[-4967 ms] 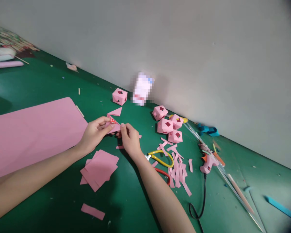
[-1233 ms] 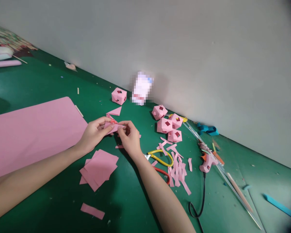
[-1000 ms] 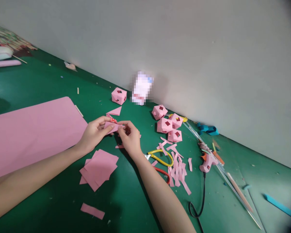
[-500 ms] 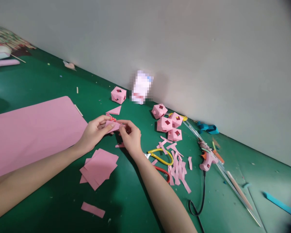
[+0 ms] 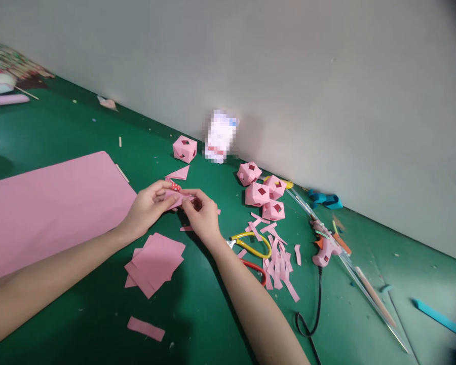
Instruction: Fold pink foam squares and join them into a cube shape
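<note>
A small folded piece of pink paper (image 5: 174,199) is pinched between both hands above the green table. My left hand (image 5: 152,205) grips its left end, thumb on top. My right hand (image 5: 202,213) is closed on the right end with thumb and finger. Something red and white shows at a left fingertip, too small to make out. Just beyond the hands lies a folded pink paper triangle (image 5: 178,173). Nearer to me is a loose stack of pink paper squares (image 5: 155,263). Scissors with one yellow and one red handle (image 5: 253,247) lie partly under my right forearm.
A large pink sheet (image 5: 57,213) covers the left. Several pink paper polyhedra (image 5: 257,194) stand by the wall, with one more (image 5: 185,149) further left. Paper strips (image 5: 279,261) lie scattered near a pink glue gun (image 5: 326,252) with a black cord. A blurred bright device (image 5: 220,136) leans on the wall.
My right thumb and fingers have shifted slightly left along the folded paper. My left hand keeps nearly the same place. The other things lie as before.
</note>
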`<state>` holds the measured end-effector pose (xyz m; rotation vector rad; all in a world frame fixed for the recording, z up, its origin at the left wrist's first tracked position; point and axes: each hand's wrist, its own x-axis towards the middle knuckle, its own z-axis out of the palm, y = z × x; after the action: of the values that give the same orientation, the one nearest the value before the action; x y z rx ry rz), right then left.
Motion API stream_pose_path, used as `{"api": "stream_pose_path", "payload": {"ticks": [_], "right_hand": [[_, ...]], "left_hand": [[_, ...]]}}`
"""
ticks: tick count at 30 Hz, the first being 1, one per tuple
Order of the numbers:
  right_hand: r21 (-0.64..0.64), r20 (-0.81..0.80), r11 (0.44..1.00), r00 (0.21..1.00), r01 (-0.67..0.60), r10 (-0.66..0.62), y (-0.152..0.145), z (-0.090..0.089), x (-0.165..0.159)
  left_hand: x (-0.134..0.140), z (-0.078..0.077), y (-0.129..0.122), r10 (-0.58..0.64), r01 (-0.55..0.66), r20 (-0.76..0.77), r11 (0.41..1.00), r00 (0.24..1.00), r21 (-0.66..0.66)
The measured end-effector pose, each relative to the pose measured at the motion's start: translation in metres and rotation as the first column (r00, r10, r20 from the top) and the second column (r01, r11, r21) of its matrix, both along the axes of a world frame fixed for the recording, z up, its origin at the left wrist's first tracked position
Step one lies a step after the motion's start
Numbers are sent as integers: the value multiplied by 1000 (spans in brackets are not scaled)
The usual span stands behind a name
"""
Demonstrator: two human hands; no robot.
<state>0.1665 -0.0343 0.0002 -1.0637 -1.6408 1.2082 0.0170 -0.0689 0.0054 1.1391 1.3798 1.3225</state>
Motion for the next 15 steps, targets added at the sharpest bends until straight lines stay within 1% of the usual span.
{"api": "stream_pose_path", "payload": {"ticks": [11,15], "right_hand": [[-26,3,999,1000,29,-29,0,1,0],[-28,32,999,999,32,-31,1,1,-1]], "left_hand": [[1,3,-1,-26,25,-27,1000,999,-19],[0,3,0,-31,30,-47,999,998,-24]]}}
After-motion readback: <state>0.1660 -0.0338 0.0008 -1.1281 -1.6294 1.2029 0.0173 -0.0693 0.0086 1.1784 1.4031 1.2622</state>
